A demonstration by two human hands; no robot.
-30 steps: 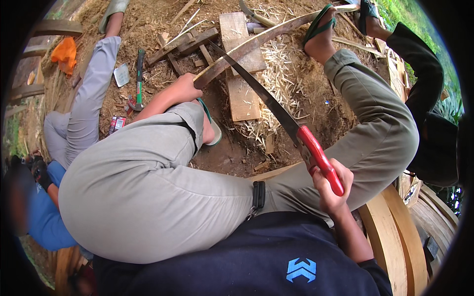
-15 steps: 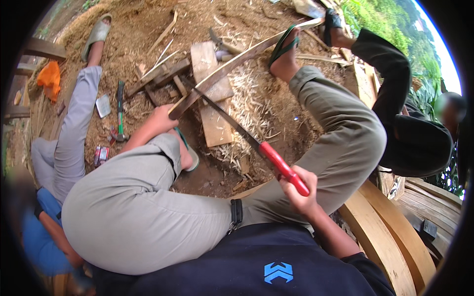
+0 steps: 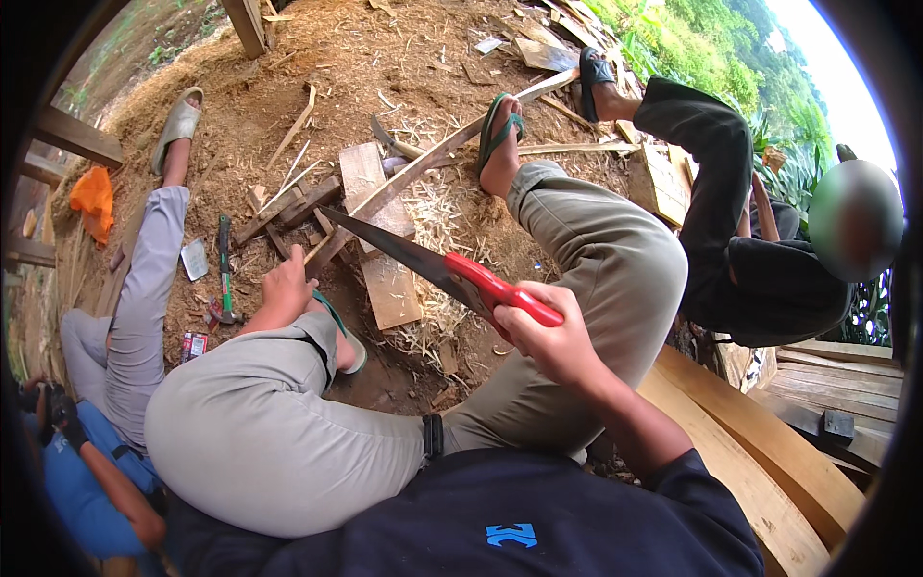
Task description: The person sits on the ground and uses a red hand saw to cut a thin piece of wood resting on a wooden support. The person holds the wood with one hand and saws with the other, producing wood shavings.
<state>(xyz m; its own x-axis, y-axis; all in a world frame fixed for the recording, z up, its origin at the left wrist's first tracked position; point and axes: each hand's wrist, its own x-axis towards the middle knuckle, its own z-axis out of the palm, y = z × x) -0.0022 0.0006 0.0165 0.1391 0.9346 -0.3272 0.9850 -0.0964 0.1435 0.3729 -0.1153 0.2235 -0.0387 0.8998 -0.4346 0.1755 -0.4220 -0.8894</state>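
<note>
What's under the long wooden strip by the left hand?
Pale boards and wood shavings show along the edges of the wooden strip; whatever lies directly beneath it is covered.

Left of the left grip (image 3: 286, 286) are a green-and-black hammer (image 3: 225, 274), a small red packet (image 3: 193, 346) and, farther out, an orange cloth (image 3: 92, 204), while curved planks (image 3: 769, 447) lie right of the right grip (image 3: 545, 332).

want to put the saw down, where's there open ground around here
Mostly open, sawdust-strewn ground lies between the pale sandal and the thin stick, beyond the hammer. It's crowded around the left hand: wood strip, scrap pieces, board and shavings.
</note>
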